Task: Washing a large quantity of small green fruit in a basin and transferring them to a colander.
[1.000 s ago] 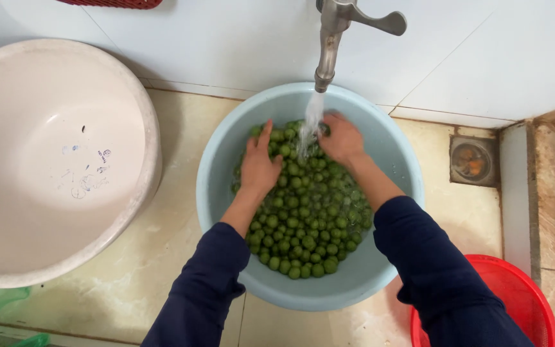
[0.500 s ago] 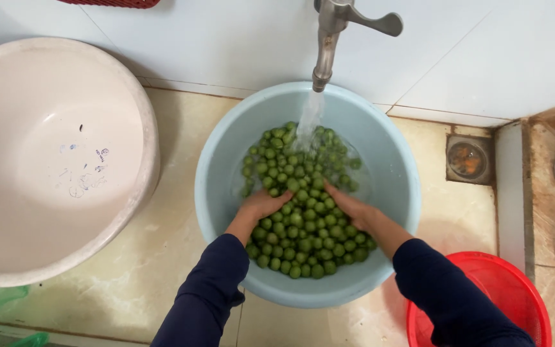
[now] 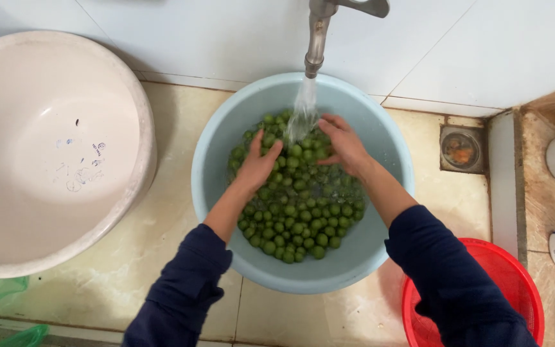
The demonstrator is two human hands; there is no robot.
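Hands among small green fruits in a pale blue basin under a running tap.
Left hand and right hand lie open-fingered on the pile, flanking the water stream; neither grips anything.

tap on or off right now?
On. A stream of water runs from the metal tap into the light blue basin, landing on the green fruits between the left hand and right hand.

- red basket at the lower right runs off the bottom edge, sleeve covers part of it
- pink basin gets chopped at the left edge
- floor drain contents too blurry to tell
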